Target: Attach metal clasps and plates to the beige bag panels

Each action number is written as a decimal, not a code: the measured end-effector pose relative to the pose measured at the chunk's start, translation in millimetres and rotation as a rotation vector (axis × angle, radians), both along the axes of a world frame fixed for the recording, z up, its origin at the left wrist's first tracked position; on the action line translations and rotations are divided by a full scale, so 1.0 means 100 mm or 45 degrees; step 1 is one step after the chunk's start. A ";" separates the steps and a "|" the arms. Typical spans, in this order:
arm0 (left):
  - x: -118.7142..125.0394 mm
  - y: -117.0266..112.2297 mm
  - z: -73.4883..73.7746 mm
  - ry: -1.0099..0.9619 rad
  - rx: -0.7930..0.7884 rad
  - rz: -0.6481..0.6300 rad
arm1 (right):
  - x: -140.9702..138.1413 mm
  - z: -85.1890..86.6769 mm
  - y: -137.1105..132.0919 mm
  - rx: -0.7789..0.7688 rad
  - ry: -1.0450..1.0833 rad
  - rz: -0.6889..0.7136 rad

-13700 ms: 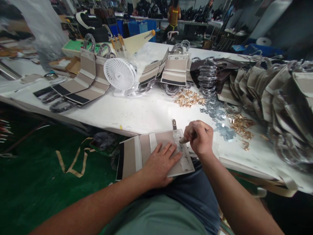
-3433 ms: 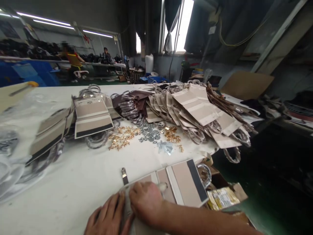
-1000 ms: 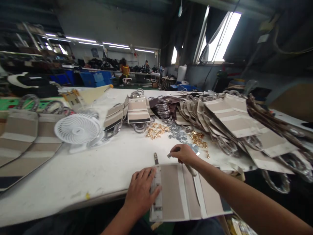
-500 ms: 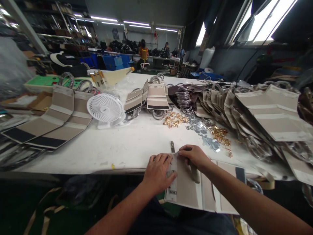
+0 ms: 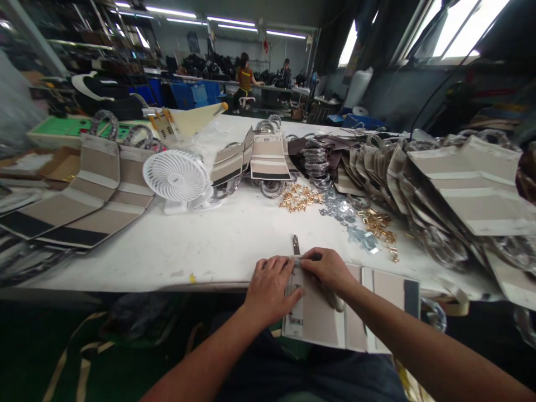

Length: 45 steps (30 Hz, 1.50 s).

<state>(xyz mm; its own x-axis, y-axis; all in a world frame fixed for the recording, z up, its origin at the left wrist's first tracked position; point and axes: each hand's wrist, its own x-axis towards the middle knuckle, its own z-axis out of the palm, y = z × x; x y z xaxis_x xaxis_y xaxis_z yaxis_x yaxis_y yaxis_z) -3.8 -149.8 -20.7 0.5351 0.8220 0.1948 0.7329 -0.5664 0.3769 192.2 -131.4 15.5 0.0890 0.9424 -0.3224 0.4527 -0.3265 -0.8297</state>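
A beige bag panel (image 5: pixel 320 321) with pale bands lies at the table's front edge, partly over my lap. On its left edge strip, my left hand (image 5: pixel 270 290) rests flat with the fingers stretched out. My right hand (image 5: pixel 329 269) is closed at the panel's far edge, fingertips close to the left fingers. A tool with a grey handle (image 5: pixel 336 303) sticks out below the right palm; its working end is hidden. What the right fingertips pinch is too small to tell. Just past the panel's far edge juts a narrow metal strip with holes (image 5: pixel 295 244).
Gold metal fittings (image 5: pixel 300 197) and grey metal plates (image 5: pixel 362 239) lie in loose piles ahead. Stacked bag panels (image 5: pixel 469 178) with wrapped handles fill the right side. At left are a white fan (image 5: pixel 176 176) and more panels (image 5: pixel 90 181). Two people sit far back.
My right fingertips have shifted slightly left, closer to my left fingers at the panel's edge. The left hand stays on the panel. The whole view has shifted slightly.
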 end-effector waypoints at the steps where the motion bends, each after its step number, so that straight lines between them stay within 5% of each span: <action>1: 0.00 0.00 0.00 0.002 0.000 -0.005 | -0.01 -0.01 0.01 0.003 -0.038 0.002; 15: 0.01 0.18 -0.11 0.051 0.183 -0.024 | 0.02 -0.07 0.14 0.158 -0.399 0.080; 22: -0.01 0.21 -0.09 -0.017 0.121 0.034 | 0.01 -0.05 -0.01 0.316 -0.657 0.189; 32: 0.16 0.67 0.29 -0.044 -0.620 0.205 | 0.05 -0.12 -0.07 0.348 -0.685 0.247; 36: 0.19 0.81 0.31 -0.200 -0.944 0.228 | 0.06 -0.15 -0.05 0.318 -0.620 0.238; 45: 0.30 0.82 0.35 -0.369 -1.264 0.365 | 0.11 -0.23 0.05 0.296 -0.495 0.264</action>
<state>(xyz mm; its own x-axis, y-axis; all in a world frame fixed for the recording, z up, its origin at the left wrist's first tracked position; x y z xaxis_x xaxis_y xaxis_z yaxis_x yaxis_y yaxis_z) 26.0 -68.2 14.3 0.3376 0.7702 -0.5411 0.5983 0.2682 0.7550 203.2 -126.8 -7.9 -0.0362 0.9960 -0.0821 0.7791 -0.0233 -0.6264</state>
